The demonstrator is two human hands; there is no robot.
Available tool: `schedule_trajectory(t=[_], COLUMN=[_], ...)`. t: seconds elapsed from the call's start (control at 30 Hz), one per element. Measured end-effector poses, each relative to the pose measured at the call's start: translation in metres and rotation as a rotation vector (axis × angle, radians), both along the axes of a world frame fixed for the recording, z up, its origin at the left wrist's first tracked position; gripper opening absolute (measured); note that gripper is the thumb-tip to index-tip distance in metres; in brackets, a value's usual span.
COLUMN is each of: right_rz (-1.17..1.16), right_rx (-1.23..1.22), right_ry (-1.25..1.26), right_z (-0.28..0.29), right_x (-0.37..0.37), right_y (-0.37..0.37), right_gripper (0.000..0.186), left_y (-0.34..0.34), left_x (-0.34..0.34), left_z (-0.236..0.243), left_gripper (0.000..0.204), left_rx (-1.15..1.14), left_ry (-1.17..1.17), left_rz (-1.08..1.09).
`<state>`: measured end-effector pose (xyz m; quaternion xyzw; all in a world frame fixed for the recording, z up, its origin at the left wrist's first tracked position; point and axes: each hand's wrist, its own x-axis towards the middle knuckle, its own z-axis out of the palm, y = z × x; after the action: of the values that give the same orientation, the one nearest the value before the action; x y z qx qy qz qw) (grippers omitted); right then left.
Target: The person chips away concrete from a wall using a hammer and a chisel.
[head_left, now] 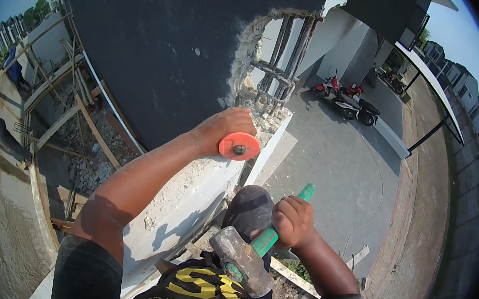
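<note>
Head view: your left hand (222,128) is clenched around a chisel, of which only the orange guard disc (239,146) shows, facing you just below the fingers; the blade is hidden behind the hand, toward the broken wall edge (243,61). Exposed rebar (282,57) stands in the gap just above. Your right hand (293,220) grips the hammer's green handle (278,228) mid-shaft; the steel head (242,259) sits low, near your chest, well apart from the disc.

Bright sun | hard shadows on wall (186,202) | sharp | fisheye-bent, black rim
</note>
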<state>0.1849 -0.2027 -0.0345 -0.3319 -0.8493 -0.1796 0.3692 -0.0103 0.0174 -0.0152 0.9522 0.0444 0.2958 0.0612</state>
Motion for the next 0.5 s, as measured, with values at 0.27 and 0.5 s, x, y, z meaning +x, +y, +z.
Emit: schedule_trajectory(t=[0.27,0.5], right_rz=[-0.045,-0.452], right_rx=[-0.153,-0.346], right_ry=[-0.093,-0.129], right_z=[0.021,-0.011], right_x=[-0.010,0.009], right_y=[0.000,0.030], right_gripper=[0.041,0.042], left_y=[0.003,0.003], left_x=[-0.003,-0.001], left_z=[0.001,0.001], left_gripper=[0.025,0.029], left_rx=[-0.043,-0.068], left_ry=[0.046,0.061], left_rz=[0.003,0.009])
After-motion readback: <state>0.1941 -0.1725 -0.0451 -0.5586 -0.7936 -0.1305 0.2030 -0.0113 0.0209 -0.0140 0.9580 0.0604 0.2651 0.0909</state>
